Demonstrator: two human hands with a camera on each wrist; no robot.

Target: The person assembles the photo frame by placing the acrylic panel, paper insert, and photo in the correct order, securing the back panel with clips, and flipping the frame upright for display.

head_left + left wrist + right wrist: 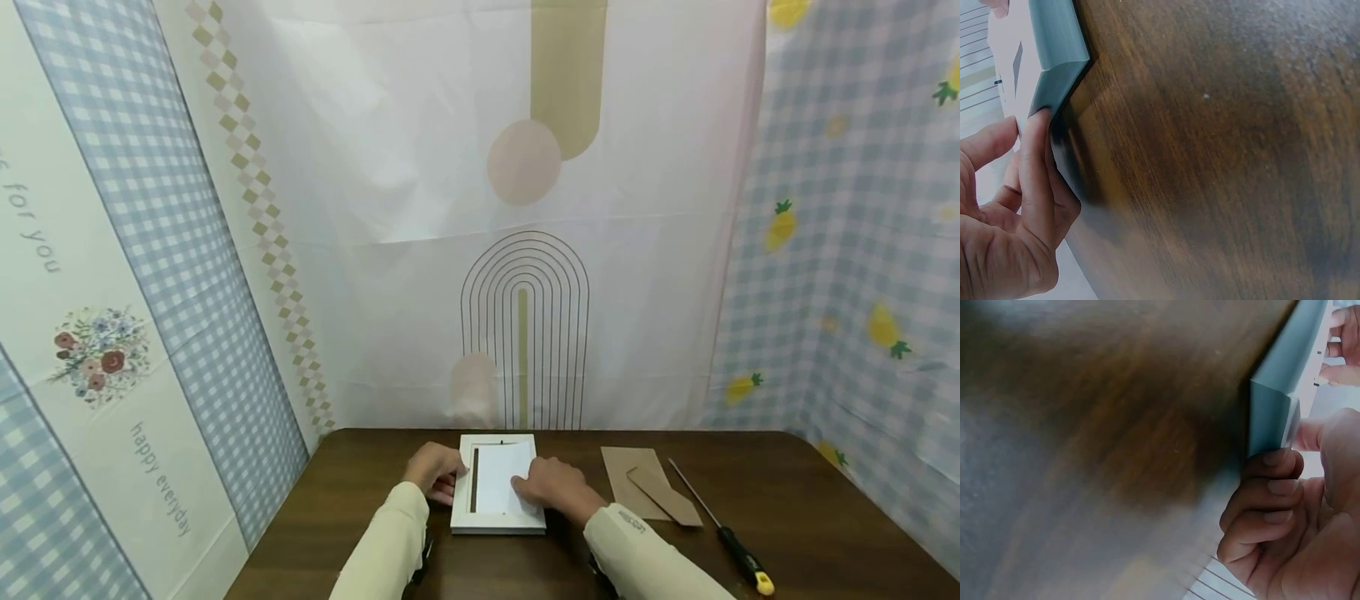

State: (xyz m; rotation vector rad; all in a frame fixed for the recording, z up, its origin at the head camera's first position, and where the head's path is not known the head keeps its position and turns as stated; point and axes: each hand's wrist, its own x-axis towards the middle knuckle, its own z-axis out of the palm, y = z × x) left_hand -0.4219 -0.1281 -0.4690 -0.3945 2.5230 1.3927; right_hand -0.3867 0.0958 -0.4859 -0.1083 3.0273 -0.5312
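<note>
White rect. picture frame, flat on the dark brown wood counter, btwn both hands; white rect. sheet of paper lies on the frame's face, a bit askew, w/ a narrow dark strip showing along its L side; L hand at the frame's L edge, grip narrow, thumb on top & fingers at the side wall, pinching it; R hand at the frame's R edge, grip closed on that side, thumb over the paper, other fingers curled by the side wall.

R of the frame, well apart: flat brown cardboard sheet w/ a narrower brown cardboard piece lying over it; farther R of the frame, just beside the cardboard, a screwdriver w/ thin metal shaft & black-and-yellow handle, handle end nearest the person; behind the frame hangs a white printed cloth w/ line arches.
</note>
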